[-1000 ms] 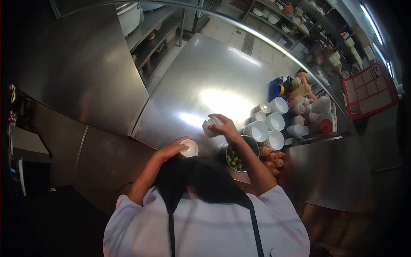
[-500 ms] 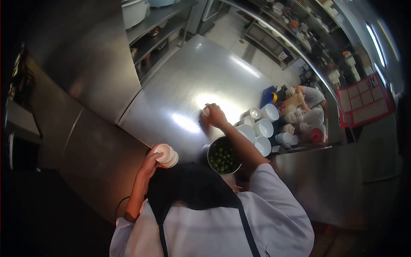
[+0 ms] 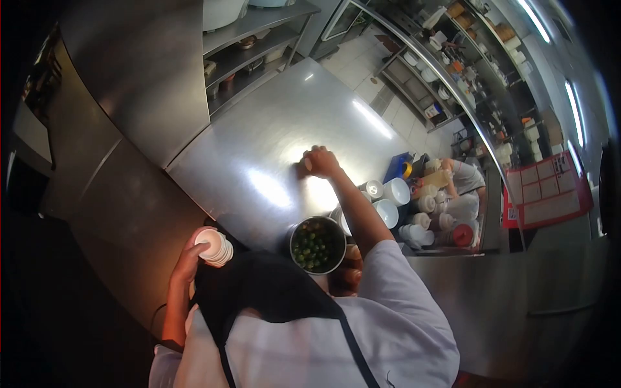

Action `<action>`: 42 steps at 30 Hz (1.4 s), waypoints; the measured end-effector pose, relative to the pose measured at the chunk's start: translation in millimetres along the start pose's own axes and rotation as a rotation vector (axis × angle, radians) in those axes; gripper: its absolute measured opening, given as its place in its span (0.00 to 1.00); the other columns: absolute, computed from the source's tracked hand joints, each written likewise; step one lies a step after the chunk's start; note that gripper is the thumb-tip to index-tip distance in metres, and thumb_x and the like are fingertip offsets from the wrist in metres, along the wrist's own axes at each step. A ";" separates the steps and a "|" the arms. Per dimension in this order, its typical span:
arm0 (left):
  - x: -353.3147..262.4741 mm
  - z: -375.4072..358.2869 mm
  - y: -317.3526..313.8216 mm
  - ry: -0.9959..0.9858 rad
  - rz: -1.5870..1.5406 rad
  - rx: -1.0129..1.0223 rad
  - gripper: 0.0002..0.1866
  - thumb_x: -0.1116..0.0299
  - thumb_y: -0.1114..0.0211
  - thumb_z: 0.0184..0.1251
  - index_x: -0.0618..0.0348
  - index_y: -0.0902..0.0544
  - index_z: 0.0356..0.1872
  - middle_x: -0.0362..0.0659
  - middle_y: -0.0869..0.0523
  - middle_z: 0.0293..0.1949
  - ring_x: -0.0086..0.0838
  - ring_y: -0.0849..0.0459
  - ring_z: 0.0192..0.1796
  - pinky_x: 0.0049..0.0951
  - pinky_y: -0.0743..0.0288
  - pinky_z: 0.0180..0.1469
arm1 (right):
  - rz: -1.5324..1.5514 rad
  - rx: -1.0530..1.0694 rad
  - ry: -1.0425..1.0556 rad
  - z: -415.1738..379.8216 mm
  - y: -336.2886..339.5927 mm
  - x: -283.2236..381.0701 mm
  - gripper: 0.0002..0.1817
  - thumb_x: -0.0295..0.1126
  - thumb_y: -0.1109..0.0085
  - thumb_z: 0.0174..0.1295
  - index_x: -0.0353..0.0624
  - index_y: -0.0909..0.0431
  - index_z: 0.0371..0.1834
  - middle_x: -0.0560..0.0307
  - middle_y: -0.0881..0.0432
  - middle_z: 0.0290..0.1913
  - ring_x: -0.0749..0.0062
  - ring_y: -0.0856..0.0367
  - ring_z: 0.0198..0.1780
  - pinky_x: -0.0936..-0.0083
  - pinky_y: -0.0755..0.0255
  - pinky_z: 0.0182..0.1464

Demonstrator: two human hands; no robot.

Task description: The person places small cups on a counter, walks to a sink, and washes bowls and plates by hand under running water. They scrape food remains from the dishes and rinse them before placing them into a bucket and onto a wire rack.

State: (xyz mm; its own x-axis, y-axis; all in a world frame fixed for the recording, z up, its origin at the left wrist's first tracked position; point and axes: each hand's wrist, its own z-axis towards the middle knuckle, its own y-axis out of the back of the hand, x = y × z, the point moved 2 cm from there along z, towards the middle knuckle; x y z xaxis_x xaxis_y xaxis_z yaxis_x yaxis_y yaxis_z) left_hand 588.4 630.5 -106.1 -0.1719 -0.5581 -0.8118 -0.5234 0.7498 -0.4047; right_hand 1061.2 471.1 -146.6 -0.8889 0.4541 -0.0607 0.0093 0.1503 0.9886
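Note:
A stack of small white cups (image 3: 218,249) is gripped on its side in my left hand (image 3: 186,258), beside the counter's near edge, with the thumb inside the top cup. My right hand (image 3: 320,161) is stretched out over the steel counter (image 3: 246,142), its fingers curled. What the fingers hold, if anything, is hidden behind them. Close to my body stands a metal pot (image 3: 341,258) filled with small green round items (image 3: 314,249), below my right forearm.
White bowls (image 3: 386,212) and lidded containers (image 3: 425,204) stand to the right. A co-worker's arm (image 3: 462,178) shows beyond them. A steel shelf (image 3: 259,55) is at the upper left, and a red-framed chart (image 3: 546,194) hangs at the right.
The view has shifted, so the pot and the cup stack appear further left. A small white cup visible in my right hand before is now hidden by the curled fingers.

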 end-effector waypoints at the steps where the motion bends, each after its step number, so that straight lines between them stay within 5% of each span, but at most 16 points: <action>1: 1.2 0.7 0.7 0.004 0.030 -0.002 0.23 0.69 0.40 0.64 0.58 0.22 0.62 0.43 0.15 0.52 0.30 0.17 0.56 0.31 0.28 0.64 | -0.054 -0.001 -0.029 1.6 -2.1 -17.4 0.15 0.40 0.43 0.66 0.54 0.18 0.54 0.49 0.19 0.53 0.49 0.20 0.57 0.54 0.20 0.52; 11: -4.2 6.1 -7.5 -0.031 0.024 -0.073 0.23 0.68 0.41 0.64 0.57 0.22 0.61 0.42 0.16 0.51 0.29 0.18 0.56 0.31 0.29 0.64 | -0.065 0.121 -0.392 -51.0 -47.9 -205.4 0.21 0.42 0.49 0.67 0.55 0.17 0.61 0.43 0.20 0.63 0.45 0.21 0.62 0.54 0.24 0.62; 14: -3.0 6.4 -10.5 -0.016 0.028 -0.067 0.23 0.68 0.42 0.64 0.57 0.22 0.61 0.42 0.15 0.51 0.29 0.18 0.56 0.31 0.28 0.63 | -0.026 0.314 -0.478 -75.5 -32.3 -223.4 0.20 0.48 0.41 0.65 0.52 0.13 0.54 0.42 0.18 0.60 0.43 0.20 0.62 0.52 0.25 0.64; 18: -1.1 9.7 -11.7 -0.038 0.066 -0.049 0.22 0.68 0.42 0.64 0.57 0.22 0.60 0.41 0.16 0.51 0.29 0.18 0.55 0.30 0.28 0.62 | 0.003 0.392 -0.423 -100.5 -79.6 -274.3 0.21 0.46 0.47 0.71 0.46 0.14 0.55 0.41 0.16 0.58 0.48 0.20 0.63 0.55 0.25 0.64; 21: -2.8 8.3 -12.1 0.023 0.055 -0.037 0.22 0.69 0.42 0.64 0.57 0.22 0.60 0.41 0.16 0.51 0.29 0.18 0.56 0.30 0.29 0.63 | -0.047 0.337 -0.251 -112.9 -44.7 -244.7 0.22 0.46 0.49 0.72 0.44 0.16 0.56 0.40 0.16 0.57 0.46 0.19 0.62 0.53 0.26 0.64; 24: 4.7 10.7 -7.9 -0.024 0.066 -0.040 0.23 0.69 0.42 0.64 0.57 0.22 0.61 0.41 0.16 0.51 0.29 0.19 0.56 0.30 0.30 0.64 | 0.094 0.210 -0.429 -116.5 -26.3 -237.8 0.21 0.44 0.46 0.69 0.47 0.17 0.58 0.45 0.15 0.57 0.47 0.18 0.59 0.57 0.24 0.61; 26: 6.3 11.9 -6.6 -0.009 0.037 -0.048 0.23 0.69 0.42 0.64 0.58 0.23 0.62 0.42 0.16 0.51 0.29 0.19 0.57 0.30 0.30 0.64 | 0.039 -0.061 -0.518 -111.3 -12.7 -229.8 0.19 0.45 0.42 0.67 0.46 0.15 0.54 0.46 0.14 0.55 0.47 0.17 0.57 0.56 0.23 0.59; 29: 11.8 19.3 -4.7 0.002 0.021 -0.032 0.23 0.69 0.42 0.65 0.59 0.24 0.62 0.42 0.16 0.51 0.29 0.19 0.57 0.31 0.30 0.64 | 0.169 -0.390 -0.550 -89.5 52.5 -159.4 0.16 0.41 0.36 0.66 0.44 0.14 0.52 0.46 0.14 0.53 0.47 0.16 0.55 0.57 0.23 0.58; 31: 21.2 28.3 -3.5 0.010 0.025 0.006 0.22 0.69 0.42 0.65 0.59 0.23 0.61 0.43 0.16 0.51 0.29 0.18 0.56 0.31 0.29 0.64 | 0.399 -0.424 -0.456 -69.0 97.1 -86.8 0.13 0.35 0.34 0.66 0.42 0.14 0.50 0.47 0.12 0.51 0.57 0.10 0.46 0.64 0.18 0.49; 32: 22.4 37.3 -3.7 0.016 0.046 0.050 0.22 0.68 0.42 0.65 0.60 0.23 0.61 0.43 0.16 0.51 0.29 0.18 0.56 0.31 0.28 0.63 | 0.580 -0.427 -0.166 -50.0 94.5 -31.7 0.13 0.34 0.33 0.67 0.42 0.15 0.52 0.50 0.11 0.49 0.63 0.09 0.43 0.68 0.17 0.45; 34: 6.8 38.6 -24.0 0.099 0.022 0.122 0.21 0.66 0.41 0.66 0.60 0.23 0.59 0.45 0.15 0.49 0.29 0.16 0.52 0.31 0.25 0.59 | 0.901 -0.075 0.049 -56.0 114.9 65.1 0.26 0.38 0.30 0.66 0.43 0.22 0.65 0.48 0.16 0.59 0.63 0.10 0.47 0.69 0.17 0.49; 36: 6.9 45.9 -29.8 0.055 0.151 0.115 0.21 0.66 0.41 0.66 0.62 0.23 0.59 0.45 0.14 0.48 0.30 0.16 0.50 0.31 0.23 0.56 | 0.953 0.209 0.191 -87.5 145.8 156.2 0.46 0.56 0.24 0.55 0.49 0.32 0.75 0.41 0.22 0.65 0.56 0.13 0.53 0.60 0.21 0.57; 37: 9.4 50.4 -31.2 0.033 0.216 0.111 0.21 0.65 0.41 0.66 0.62 0.23 0.58 0.45 0.14 0.48 0.30 0.15 0.50 0.31 0.22 0.55 | 0.861 0.171 0.361 -97.0 131.1 185.9 0.51 0.58 0.24 0.51 0.52 0.36 0.77 0.39 0.26 0.69 0.48 0.14 0.53 0.59 0.22 0.58; 39: 10.2 57.0 -35.2 0.017 0.300 0.141 0.19 0.62 0.42 0.73 0.64 0.23 0.57 0.45 0.15 0.48 0.30 0.16 0.51 0.31 0.23 0.56 | 0.817 0.267 0.450 -116.8 127.8 231.8 0.51 0.54 0.22 0.49 0.51 0.35 0.76 0.38 0.28 0.67 0.43 0.16 0.54 0.58 0.23 0.58; 41: 12.2 58.3 -37.4 0.118 0.350 0.126 0.19 0.60 0.43 0.76 0.65 0.23 0.57 0.46 0.16 0.49 0.30 0.18 0.53 0.32 0.24 0.57 | 0.790 0.265 0.318 -122.9 112.6 254.4 0.49 0.51 0.21 0.47 0.51 0.34 0.74 0.39 0.26 0.63 0.41 0.17 0.54 0.57 0.23 0.58; 42: 17.5 60.3 -39.5 -0.017 0.413 0.093 0.21 0.59 0.45 0.79 0.65 0.28 0.62 0.47 0.19 0.52 0.29 0.19 0.55 0.32 0.24 0.57 | 0.775 0.268 0.255 -124.7 106.2 258.6 0.48 0.49 0.21 0.46 0.51 0.33 0.73 0.39 0.25 0.61 0.41 0.18 0.55 0.56 0.24 0.58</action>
State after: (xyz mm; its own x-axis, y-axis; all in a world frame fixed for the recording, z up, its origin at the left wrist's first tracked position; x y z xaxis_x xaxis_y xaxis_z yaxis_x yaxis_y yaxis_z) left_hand 656.4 612.6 -129.7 -0.3371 -0.1990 -0.9202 -0.3360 0.9385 -0.0799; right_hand 775.2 494.9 -40.2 -0.6622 0.3082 0.6830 0.7359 0.0960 0.6702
